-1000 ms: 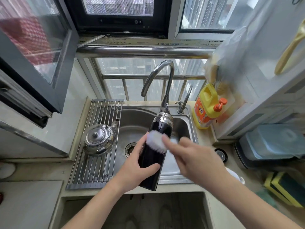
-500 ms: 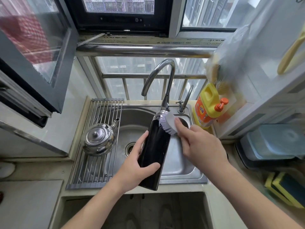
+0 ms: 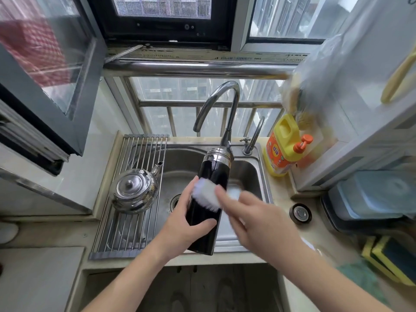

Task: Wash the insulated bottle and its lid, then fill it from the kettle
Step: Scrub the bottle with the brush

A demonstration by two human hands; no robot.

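The left hand [image 3: 186, 224] clamps its fingers round the black bottle [image 3: 211, 174], tilted over the front edge of the sink [image 3: 254, 174]. The right hand [image 3: 258, 221], blurred, grips a white brush [image 3: 206, 194] against the bottle's side. Hard scrubbing could push the bottle, slippery if wet, out of this one-hand hold.

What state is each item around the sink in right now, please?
Insulated bottle: tilted over the sink, gripped by the left hand.
Brush: held by the right hand, bristles against the bottle's side.
Kettle: upright on the drying rack, lid on.
Faucet: no stream visible.
Detergent bottle: upright, pump cap on.
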